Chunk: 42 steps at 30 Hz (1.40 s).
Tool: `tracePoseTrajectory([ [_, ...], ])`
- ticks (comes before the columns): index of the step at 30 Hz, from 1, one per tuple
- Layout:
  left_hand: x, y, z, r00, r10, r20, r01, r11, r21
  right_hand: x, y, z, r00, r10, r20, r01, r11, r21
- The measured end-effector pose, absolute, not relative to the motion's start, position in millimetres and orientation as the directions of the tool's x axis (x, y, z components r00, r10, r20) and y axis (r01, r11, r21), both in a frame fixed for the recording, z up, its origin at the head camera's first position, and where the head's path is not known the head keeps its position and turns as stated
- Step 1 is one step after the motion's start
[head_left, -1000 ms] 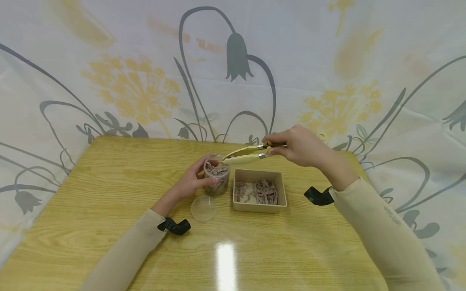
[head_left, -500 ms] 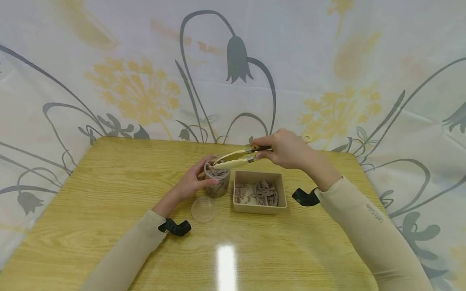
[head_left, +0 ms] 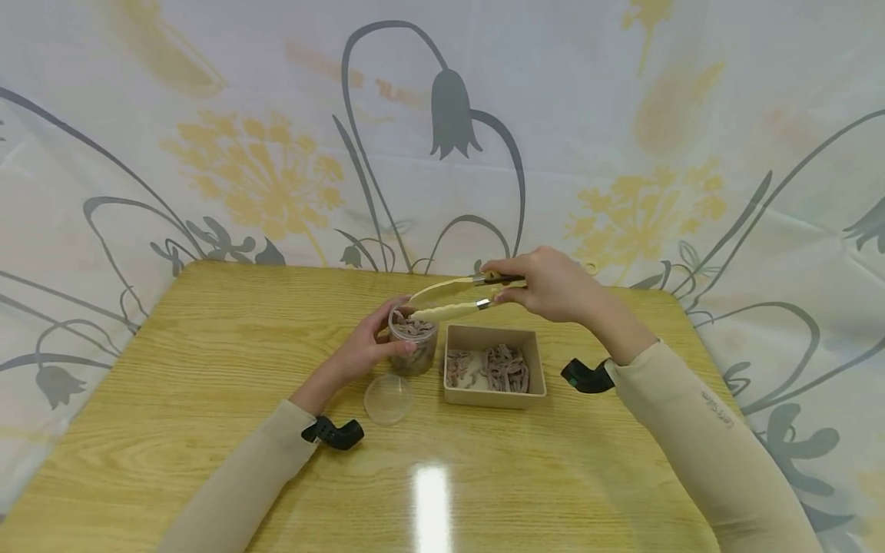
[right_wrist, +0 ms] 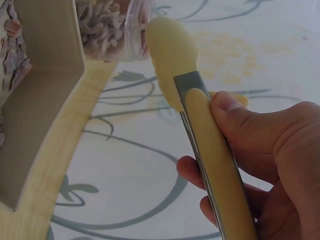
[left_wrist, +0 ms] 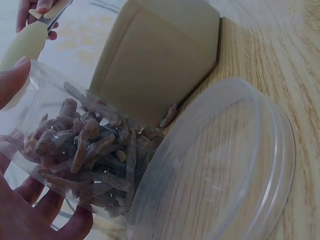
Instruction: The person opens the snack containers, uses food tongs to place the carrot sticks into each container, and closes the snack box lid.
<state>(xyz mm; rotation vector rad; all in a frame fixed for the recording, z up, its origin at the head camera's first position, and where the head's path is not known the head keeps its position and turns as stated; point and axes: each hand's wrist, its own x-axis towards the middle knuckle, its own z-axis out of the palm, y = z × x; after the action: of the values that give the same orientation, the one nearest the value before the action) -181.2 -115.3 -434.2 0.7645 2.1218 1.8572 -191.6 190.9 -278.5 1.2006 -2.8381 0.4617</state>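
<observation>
My left hand [head_left: 366, 342] grips a clear round plastic jar [head_left: 419, 358], thumb on the near side and fingers round the far side. Brownish-grey dried strips [left_wrist: 95, 150] fill much of the jar. My right hand [head_left: 556, 286] holds tongs [head_left: 448, 312] with pale yellow scalloped heads and metal necks. The heads stand spread apart over the jar's mouth, and no strip shows between them. To the right of the jar sits a beige rectangular box [head_left: 494, 398], with more dried strips [head_left: 506, 370] heaped mostly on its right side.
A clear round lid [head_left: 389, 399] lies on the wooden table [head_left: 311, 491] in front of the jar. One small strip piece [left_wrist: 169, 115] lies by the box's outer wall. A patterned cloth [head_left: 276, 153] hangs behind the table's far edge.
My right hand has moved left, bringing the tongs' heads over the jar. The heads, close together half a second ago, are now farther apart. My left hand and the jar stay put.
</observation>
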Motion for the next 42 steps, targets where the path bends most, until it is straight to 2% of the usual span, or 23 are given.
tracePoseTrajectory([
  [9, -181, -117, -436, -0.835, 0.517, 0.188, 0.246, 0.045, 0.968, -187, 230, -290, -0.803, -0.585, 0.113, -0.589, 0.752, -0.297],
  [21, -180, -117, -436, -0.846, 0.497, 0.192, 0.238, 0.03, 0.971, -163, 300, -342, -0.93, -0.359, 0.079, -0.357, 0.832, -0.425],
  [30, -183, -118, -436, -0.835, 0.501, 0.229, 0.3, 0.065, 0.952, -140, 334, -393, -0.957, -0.24, 0.162, -0.288, 0.856, -0.43],
  [42, -184, -119, -434, -0.838, 0.495, 0.229, 0.313, 0.093, 0.945, -120, 341, -429, -0.972, -0.126, 0.199, -0.212, 0.835, -0.508],
])
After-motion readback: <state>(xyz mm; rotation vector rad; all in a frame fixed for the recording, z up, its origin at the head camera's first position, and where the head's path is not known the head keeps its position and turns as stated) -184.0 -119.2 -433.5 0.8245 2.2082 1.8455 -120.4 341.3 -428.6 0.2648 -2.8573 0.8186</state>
